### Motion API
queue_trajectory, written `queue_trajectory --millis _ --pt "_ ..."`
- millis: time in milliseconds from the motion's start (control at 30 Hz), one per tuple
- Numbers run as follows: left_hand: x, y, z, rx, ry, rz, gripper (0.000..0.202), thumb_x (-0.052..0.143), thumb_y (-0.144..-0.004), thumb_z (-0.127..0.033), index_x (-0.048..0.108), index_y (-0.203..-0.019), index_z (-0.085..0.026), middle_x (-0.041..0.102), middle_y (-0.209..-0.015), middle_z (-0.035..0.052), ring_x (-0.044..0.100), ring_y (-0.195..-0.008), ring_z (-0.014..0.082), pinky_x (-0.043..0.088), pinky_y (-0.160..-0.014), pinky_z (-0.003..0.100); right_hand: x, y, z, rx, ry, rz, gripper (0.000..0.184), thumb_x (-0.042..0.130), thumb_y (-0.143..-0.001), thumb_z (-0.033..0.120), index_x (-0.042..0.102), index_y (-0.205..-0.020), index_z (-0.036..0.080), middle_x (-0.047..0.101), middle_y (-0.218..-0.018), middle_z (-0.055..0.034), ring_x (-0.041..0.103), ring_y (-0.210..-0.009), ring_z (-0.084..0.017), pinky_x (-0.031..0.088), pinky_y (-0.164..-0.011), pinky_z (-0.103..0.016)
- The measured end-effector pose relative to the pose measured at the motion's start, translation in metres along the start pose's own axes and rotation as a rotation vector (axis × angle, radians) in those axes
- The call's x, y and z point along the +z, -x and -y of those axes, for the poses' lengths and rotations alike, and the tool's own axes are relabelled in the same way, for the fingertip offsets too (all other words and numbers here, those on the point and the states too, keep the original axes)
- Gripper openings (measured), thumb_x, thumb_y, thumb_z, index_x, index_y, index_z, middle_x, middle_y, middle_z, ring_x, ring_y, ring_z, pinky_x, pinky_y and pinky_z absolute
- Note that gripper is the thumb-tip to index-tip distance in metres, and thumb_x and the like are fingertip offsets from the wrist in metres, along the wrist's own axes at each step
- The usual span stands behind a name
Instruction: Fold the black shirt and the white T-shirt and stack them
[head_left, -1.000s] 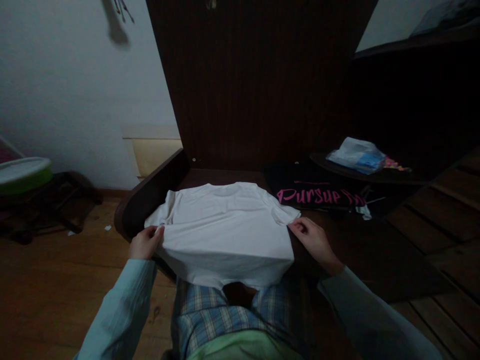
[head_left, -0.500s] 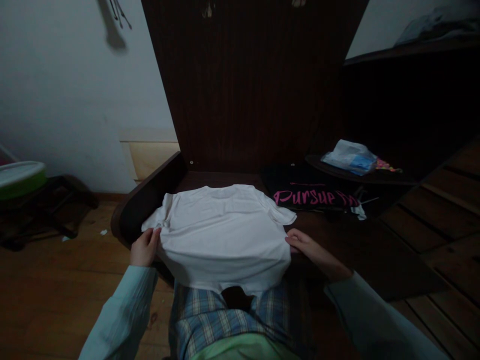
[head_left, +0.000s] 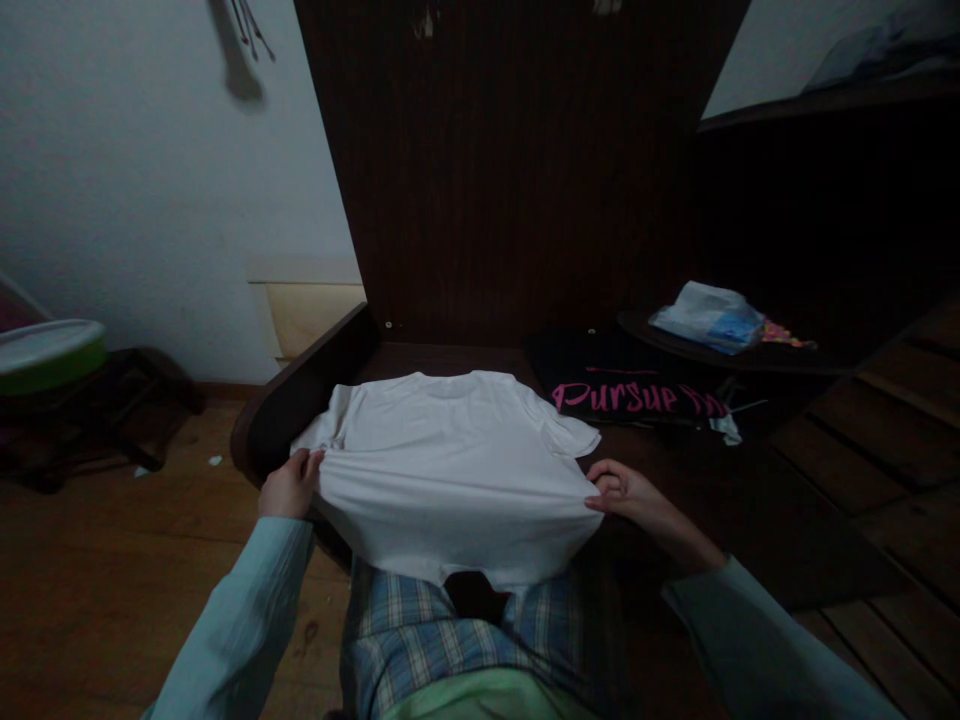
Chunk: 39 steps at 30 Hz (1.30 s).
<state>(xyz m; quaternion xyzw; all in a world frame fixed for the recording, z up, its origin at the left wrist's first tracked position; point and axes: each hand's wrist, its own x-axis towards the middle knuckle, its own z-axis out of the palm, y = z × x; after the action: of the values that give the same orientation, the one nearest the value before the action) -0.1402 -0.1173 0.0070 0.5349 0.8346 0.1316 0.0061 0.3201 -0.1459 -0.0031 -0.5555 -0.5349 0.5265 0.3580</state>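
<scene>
A white T-shirt (head_left: 450, 460) lies spread flat on a dark wooden surface (head_left: 720, 510), its hem hanging over the near edge above my plaid-clad legs. My left hand (head_left: 287, 484) pinches the shirt's left side just below the sleeve. My right hand (head_left: 624, 490) grips the shirt's right side edge, fingers curled on the cloth. Both arms wear light blue sleeves.
A black garment with pink lettering (head_left: 630, 392) lies to the right of the shirt. Behind it a plastic bag (head_left: 709, 315) rests on a dark round tray. A tall dark wooden panel (head_left: 510, 170) rises at the back. A green-rimmed basin (head_left: 46, 352) stands at far left on a low stool.
My right hand has slid down from the right sleeve to the shirt's side edge and pulled the cloth outward. My left hand has stayed at the left side.
</scene>
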Motion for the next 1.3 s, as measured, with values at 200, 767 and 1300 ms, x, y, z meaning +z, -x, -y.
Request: queue_trajectory --millis 200,767,1300 --pt "-0.004 -0.001 0.002 -0.019 -0.008 0.019 0.033 0.038 -0.081 -0.044 0.061 -0.085 -0.021 0.067 -0.079 0.0096 0.061 -0.07 0.0234 0.035 -0.051 0.024 -0.006 -0.001 -0.004 -0.037 0.066 -0.078 0.049 0.079 -0.037 0.043 0.048 -0.068 0.019 0.041 -0.046 0.0104 0.038 -0.042 -0.006 0.028 -0.043 -0.02" --pt "-0.003 -0.009 0.026 0.098 0.563 0.103 0.045 0.051 -0.055 -0.062 0.06 -0.06 -0.018 0.061 -0.059 -0.0004 0.056 -0.065 0.0171 0.04 -0.055 0.02 -0.012 0.0 0.0 -0.023 0.072 0.003 0.05 0.077 -0.04 0.049 0.043 -0.061 0.019 0.041 -0.05 0.0079 0.036 -0.045 -0.006 0.027 -0.045 -0.02" --pt "0.013 0.009 -0.044 0.592 0.329 -0.009 0.038 0.038 -0.081 -0.04 0.058 -0.103 -0.017 0.061 -0.105 0.0086 0.054 -0.098 0.0202 0.042 -0.087 0.032 0.035 -0.007 0.033 -0.391 0.48 -0.147 0.033 0.052 -0.074 0.046 0.051 -0.098 0.023 0.06 -0.079 -0.0032 0.057 -0.07 -0.016 0.047 -0.064 -0.029"
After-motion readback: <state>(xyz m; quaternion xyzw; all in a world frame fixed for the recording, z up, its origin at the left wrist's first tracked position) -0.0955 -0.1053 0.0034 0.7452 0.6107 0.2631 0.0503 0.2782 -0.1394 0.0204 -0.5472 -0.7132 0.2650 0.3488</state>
